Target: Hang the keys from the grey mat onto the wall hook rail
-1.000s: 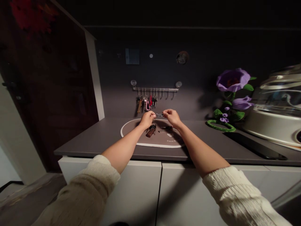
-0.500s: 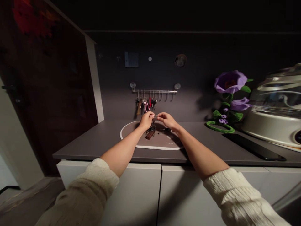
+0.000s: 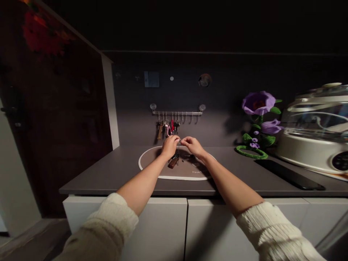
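A small metal ring point(image 3: 179, 141) is pinched by both the left hand point(image 3: 169, 146) and the right hand point(image 3: 193, 145) above the oval mat point(image 3: 150, 160), apparently held from two opposite sides for steadier handling.

Dim; shadow point(image 3: 209, 232) across cabinet door point(image 3: 201, 210); edges stretched.
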`<state>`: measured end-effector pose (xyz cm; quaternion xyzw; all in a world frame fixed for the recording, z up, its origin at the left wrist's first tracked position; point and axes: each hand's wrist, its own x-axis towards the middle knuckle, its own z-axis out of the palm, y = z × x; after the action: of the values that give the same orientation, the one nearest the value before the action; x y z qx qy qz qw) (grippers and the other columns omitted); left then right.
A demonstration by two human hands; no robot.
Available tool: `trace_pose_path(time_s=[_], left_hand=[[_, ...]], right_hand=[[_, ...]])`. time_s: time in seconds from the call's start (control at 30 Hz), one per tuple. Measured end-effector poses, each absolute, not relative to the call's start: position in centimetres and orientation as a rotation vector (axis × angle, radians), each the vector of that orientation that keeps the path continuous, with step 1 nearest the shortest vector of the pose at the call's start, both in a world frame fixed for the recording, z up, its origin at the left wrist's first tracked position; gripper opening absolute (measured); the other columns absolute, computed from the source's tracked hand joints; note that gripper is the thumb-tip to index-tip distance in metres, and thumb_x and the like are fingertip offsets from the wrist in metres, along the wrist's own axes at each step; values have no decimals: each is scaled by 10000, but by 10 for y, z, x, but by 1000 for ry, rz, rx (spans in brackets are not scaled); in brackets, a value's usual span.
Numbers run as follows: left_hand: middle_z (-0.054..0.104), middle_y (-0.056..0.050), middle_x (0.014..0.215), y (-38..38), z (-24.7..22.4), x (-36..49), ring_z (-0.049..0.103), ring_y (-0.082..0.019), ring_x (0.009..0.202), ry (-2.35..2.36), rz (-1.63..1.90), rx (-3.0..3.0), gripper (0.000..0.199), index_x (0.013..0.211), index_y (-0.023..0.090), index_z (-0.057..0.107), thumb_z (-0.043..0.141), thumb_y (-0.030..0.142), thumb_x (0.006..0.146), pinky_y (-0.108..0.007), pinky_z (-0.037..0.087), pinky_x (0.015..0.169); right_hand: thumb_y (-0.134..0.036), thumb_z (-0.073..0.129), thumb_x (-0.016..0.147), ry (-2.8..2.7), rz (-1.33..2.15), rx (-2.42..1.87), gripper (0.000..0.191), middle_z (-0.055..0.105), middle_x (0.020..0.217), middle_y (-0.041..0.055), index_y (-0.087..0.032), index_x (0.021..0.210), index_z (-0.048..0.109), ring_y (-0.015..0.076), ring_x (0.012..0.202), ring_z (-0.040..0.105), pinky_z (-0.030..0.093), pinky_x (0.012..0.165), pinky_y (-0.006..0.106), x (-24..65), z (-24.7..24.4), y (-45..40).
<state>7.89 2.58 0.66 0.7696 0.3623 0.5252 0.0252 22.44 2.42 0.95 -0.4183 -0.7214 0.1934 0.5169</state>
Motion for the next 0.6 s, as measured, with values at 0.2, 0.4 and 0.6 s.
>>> trace_pose_path(time_s=[0.2,0.4,0.6], left_hand=[[617,-69,942,25,6,79,553,-152,874,1180,1652,2328,190,921,157,594,435,175,819,-263,417,797],[618,-65,904,26,6,79,552,-157,846,1234,1648,2362,193,879,166,608,423,191,828,-266,418,765],[615,-61,896,26,4,78,547,-152,834,1301,1603,2364,189,859,178,609,423,184,825,-259,407,756]], right_hand=[[-359,571,662,-1657,501,-966,215,553,663,-11,-147,689,545,100,635,478,373,661,240,226,11,22],[-356,593,648,-1518,637,-905,223,543,647,-18,-145,688,533,84,616,473,372,635,225,229,10,28],[-311,637,645,-1285,803,-865,208,532,616,-26,-153,663,502,67,587,494,405,621,209,223,30,32]])
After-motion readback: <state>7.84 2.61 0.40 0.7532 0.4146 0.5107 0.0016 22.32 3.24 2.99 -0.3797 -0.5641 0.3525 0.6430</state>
